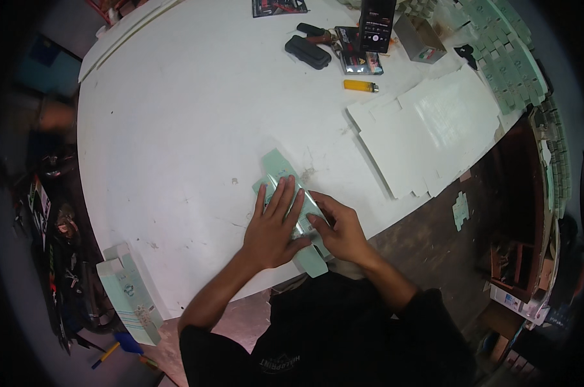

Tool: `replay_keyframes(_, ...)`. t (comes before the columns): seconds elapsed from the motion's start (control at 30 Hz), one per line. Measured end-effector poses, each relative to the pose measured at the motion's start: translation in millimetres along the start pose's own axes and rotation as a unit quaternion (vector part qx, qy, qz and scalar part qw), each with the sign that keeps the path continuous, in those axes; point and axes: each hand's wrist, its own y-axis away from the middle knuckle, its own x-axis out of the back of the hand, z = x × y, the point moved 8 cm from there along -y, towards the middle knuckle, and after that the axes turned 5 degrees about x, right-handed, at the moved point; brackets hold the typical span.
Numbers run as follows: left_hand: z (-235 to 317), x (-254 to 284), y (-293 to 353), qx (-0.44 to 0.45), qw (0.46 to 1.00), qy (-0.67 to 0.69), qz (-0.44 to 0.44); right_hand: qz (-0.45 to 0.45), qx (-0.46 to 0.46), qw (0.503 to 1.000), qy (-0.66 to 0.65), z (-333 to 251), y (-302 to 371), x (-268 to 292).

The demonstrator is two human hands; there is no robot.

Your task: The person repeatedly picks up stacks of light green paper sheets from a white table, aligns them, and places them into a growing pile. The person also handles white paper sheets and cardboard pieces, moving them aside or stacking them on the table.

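Observation:
A pale green flat carton [276, 164] with end flaps lies slantwise on the white table [176, 142], close to its front edge. On top of it rests my left hand [269, 226], its fingers stretched out flat across the panel. My right hand [345, 233] grips the carton's right long edge between thumb and fingers, and the fingertips are partly hidden behind that edge. Much of the carton's middle is covered by my two hands.
White flat card blanks [427, 132] lie in a pile to the right. Beyond them are a yellow lighter [359, 86], a black case [308, 53], an upright phone [377, 26] and stacked green cartons [508, 61]. A green box [130, 293] stands at the table's near left edge.

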Motion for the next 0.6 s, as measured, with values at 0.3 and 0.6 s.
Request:
replay_keyframes(0.3, 7, -4, -8, 0.025, 1.000, 0.006, -0.010, -0.109, 0.002, 0.960, 0.257, -11, 2, -1)
replay_keyframes(0.6, 19, 1, -27, 0.009, 0.998, -0.068, 0.010, 0.216, 0.117, 0.922, 0.299, -12, 8, 114)
